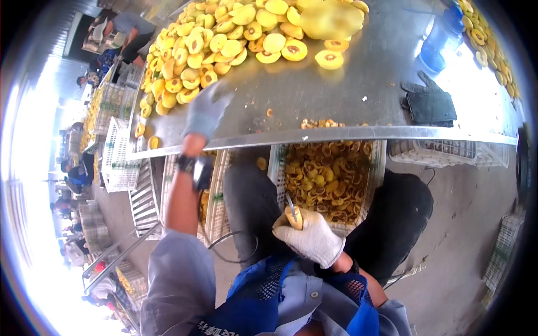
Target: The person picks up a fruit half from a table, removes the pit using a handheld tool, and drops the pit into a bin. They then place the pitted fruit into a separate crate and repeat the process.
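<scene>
My left hand (206, 111), in a grey glove, reaches over the metal table at the edge of a heap of yellow peach halves (224, 47). It is slightly blurred; its fingers look stretched out and hold nothing that I can see. My right hand (311, 237), in a white knitted glove, is closed around the pale handle of a small knife (294, 215) above my lap. The knife's thin metal blade points up and away from me. Beneath the table edge, between my knees, a white plastic crate (380, 173) contains many brownish-yellow peach pieces.
The metal table (336, 112) has a raised front edge. On its right lie a dark glove (428, 103) and a blue plastic bottle (443, 36). More fruit (490, 42) is heaped at far right. White crates (120, 154) stand left; people work beyond them.
</scene>
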`<action>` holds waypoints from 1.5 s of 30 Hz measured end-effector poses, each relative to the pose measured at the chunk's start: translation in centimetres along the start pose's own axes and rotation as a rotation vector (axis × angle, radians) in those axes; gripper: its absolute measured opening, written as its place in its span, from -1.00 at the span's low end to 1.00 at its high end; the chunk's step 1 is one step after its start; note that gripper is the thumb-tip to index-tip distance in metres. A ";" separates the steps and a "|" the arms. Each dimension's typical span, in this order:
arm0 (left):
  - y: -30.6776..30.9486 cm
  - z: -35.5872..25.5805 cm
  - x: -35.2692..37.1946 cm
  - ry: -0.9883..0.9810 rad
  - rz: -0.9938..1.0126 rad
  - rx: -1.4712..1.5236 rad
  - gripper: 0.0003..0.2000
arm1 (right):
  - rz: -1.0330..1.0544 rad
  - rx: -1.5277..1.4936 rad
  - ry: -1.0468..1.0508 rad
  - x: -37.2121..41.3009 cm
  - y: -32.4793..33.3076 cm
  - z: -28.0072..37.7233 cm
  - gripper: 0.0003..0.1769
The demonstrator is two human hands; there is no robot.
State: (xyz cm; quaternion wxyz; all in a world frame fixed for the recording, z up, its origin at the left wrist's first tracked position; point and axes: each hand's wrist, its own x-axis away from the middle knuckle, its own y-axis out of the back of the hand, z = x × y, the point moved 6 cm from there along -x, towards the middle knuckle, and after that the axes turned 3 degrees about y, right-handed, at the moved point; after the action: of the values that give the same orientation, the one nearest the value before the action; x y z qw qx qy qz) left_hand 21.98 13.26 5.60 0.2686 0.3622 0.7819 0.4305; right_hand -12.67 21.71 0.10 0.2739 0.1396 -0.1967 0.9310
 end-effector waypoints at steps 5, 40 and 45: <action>-8.5 -7.8 -10.5 -0.453 -0.096 -0.218 -0.41 | -0.049 0.075 -0.020 -0.6 1.5 0.2 -0.76; -3.3 -9.4 23.2 -0.023 0.179 0.589 -0.49 | -0.365 0.472 0.175 0.0 0.7 -1.0 -0.71; -2.8 -9.2 24.3 -0.027 0.180 0.496 -0.52 | -0.181 0.379 0.126 -0.1 -0.2 -2.8 -0.75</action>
State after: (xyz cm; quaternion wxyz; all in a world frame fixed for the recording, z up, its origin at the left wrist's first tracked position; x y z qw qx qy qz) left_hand -0.08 27.22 4.95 0.1427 0.4911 0.8243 0.2428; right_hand -12.91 23.05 -2.37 0.3370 0.1472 0.0128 0.9299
